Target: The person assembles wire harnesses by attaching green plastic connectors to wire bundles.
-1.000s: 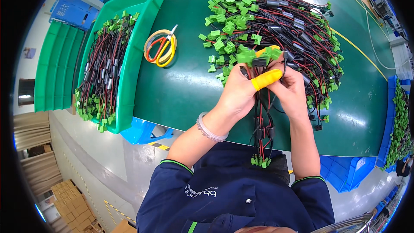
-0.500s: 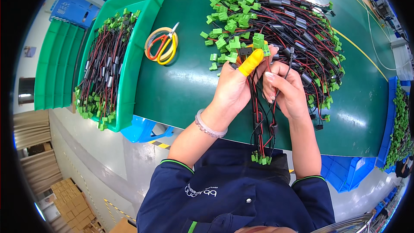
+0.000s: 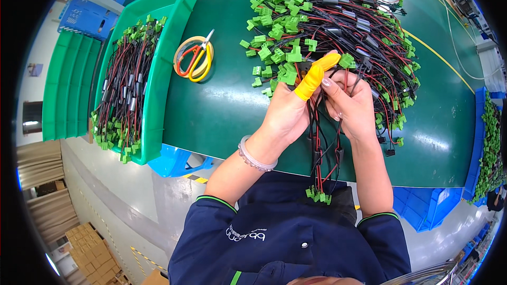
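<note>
My left hand, with a yellow finger cot on its thumb, is closed round a bunch of red and black cable harnesses. Their lower green connectors hang past the table edge in front of my body. Close beside it, my right hand pinches the red and black wires of one harness, whose green connector sticks up by the left thumb tip. Just beyond both hands lies a big pile of such harnesses, with green plugs at its left and right ends and dark cylinders along the cables.
On the green table, orange-and-yellow scissors lie over a tape roll. A green bin of harnesses stands at the left. A blue bin with green connectors is at the far right. Blue stools show below the edge.
The green connector at my fingertips has shifted right, away from the left-hand bunch. My left thumb now stretches further right over it, and my right fingers have closed in beside it.
</note>
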Motion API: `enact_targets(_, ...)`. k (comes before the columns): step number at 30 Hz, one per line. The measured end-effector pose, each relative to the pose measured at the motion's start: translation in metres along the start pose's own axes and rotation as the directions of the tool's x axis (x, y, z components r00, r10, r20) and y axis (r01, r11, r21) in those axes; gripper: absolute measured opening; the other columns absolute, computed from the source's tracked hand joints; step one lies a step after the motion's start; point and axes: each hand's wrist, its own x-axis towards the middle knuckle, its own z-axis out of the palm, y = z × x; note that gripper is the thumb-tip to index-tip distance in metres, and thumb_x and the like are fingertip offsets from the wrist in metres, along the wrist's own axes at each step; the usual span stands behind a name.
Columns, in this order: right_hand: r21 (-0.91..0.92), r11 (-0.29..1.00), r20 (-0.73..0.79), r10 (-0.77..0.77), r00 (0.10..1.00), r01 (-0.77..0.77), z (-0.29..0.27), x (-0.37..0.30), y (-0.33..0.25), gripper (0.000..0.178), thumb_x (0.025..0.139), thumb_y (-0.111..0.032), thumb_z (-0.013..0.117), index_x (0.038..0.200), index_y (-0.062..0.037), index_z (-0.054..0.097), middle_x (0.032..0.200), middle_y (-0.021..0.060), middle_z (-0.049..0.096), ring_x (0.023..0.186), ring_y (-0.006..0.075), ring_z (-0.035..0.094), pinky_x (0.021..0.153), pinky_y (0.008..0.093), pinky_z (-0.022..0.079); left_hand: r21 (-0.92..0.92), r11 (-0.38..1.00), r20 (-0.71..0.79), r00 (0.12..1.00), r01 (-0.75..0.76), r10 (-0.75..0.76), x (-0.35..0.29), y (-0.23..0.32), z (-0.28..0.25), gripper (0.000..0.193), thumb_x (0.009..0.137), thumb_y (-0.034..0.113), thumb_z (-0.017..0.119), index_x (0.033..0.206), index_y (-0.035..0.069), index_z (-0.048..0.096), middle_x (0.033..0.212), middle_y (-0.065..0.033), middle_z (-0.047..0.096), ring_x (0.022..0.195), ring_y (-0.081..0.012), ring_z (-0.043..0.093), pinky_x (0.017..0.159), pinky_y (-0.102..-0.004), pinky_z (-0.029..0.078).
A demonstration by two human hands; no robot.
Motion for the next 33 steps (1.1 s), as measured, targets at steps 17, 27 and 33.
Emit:
enact_targets(17, -0.081, 0.995, 0.091, 0.058, 0.994, -0.051, -0.0059, -0.0007, -0.0065, 0.018, 0.074, -0.008, 0.068, 0.064, -0.0053, 0.054, 0.056, 0.0009, 0.053, 0.038, 0.0011, 0.034, 0.035, 0.0175, 0.022, 0.029, 0.999, 0.016, 0.999, -0.034, 0.034, 0.0012, 0.0044, -0.006, 0.032, 0.087, 0.017, 0.054, 0.115, 0.001, 0.05, 0.117, -0.018, 0.053, 0.106, -0.0235, 0.053, 0.089, -0.0348, 0.045)
enact_targets(27, -0.289, 0.957, 0.083, 0.053, 0.995, -0.027, -0.0063, 0.0005, -0.001, 0.012, 0.074, -0.01, 0.068, 0.078, -0.0027, 0.06, 0.058, -0.0041, 0.051, 0.043, 0.0005, 0.034, 0.039, 0.017, 0.021, -0.066, 0.997, 0.041, 0.999, 0.035, -0.032, 0.0044, 0.0022, -0.0032, 0.042, 0.089, 0.034, 0.048, 0.112, 0.0, 0.054, 0.118, -0.0148, 0.053, 0.101, -0.0206, 0.055, 0.085, -0.0332, 0.046)
enact_targets(33, -0.233, 0.972, 0.047, 0.001, 0.999, 0.01, -0.0063, -0.0011, -0.003, 0.009, 0.075, -0.009, 0.068, 0.072, -0.0027, 0.063, 0.061, -0.0049, 0.053, 0.051, 0.0012, 0.039, 0.047, 0.0182, 0.027, -0.061, 0.996, 0.041, 0.997, 0.065, -0.062, 0.0047, 0.0057, -0.0011, 0.035, 0.088, 0.025, 0.052, 0.108, -0.003, 0.056, 0.111, -0.0143, 0.057, 0.096, -0.0189, 0.058, 0.083, -0.0301, 0.047)
